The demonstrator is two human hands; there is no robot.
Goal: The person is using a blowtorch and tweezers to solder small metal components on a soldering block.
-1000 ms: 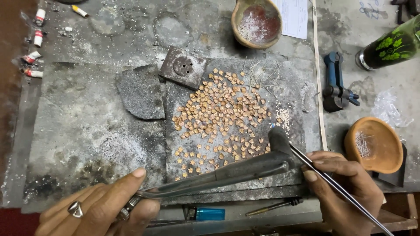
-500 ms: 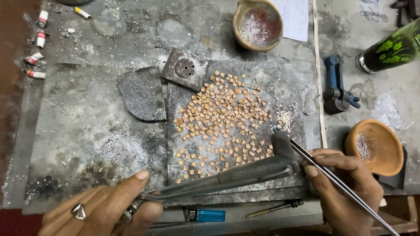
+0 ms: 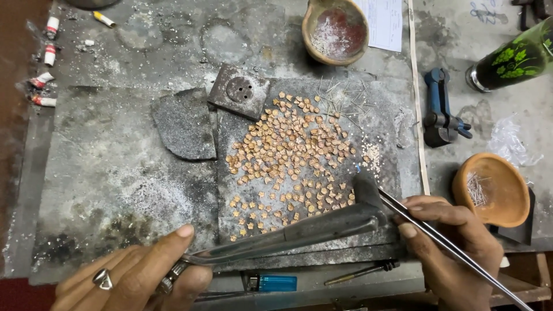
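My left hand (image 3: 135, 276), with a ring on one finger, grips a long dark metal torch pipe (image 3: 299, 230) that runs right and ends in a bent nozzle (image 3: 366, 193). My right hand (image 3: 455, 247) holds thin metal tweezers (image 3: 438, 239) whose tip meets the nozzle. Both tips hover over the lower right of a dark slab (image 3: 380, 121) covered with several small copper-coloured pieces (image 3: 294, 155). Thin wire bits (image 3: 340, 95) lie at the slab's top right.
A square metal block with holes (image 3: 239, 90) and a grey stone shard (image 3: 184, 124) lie left of the pieces. Clay bowls stand at top (image 3: 335, 31) and right (image 3: 489, 190). A blue tool (image 3: 440, 109), a green-patterned glass (image 3: 515, 60) and a blue lighter (image 3: 276, 283) are nearby.
The view has shifted slightly. The torch nozzle and tweezers tip stay together at the slab's lower right, edging a little to the right.
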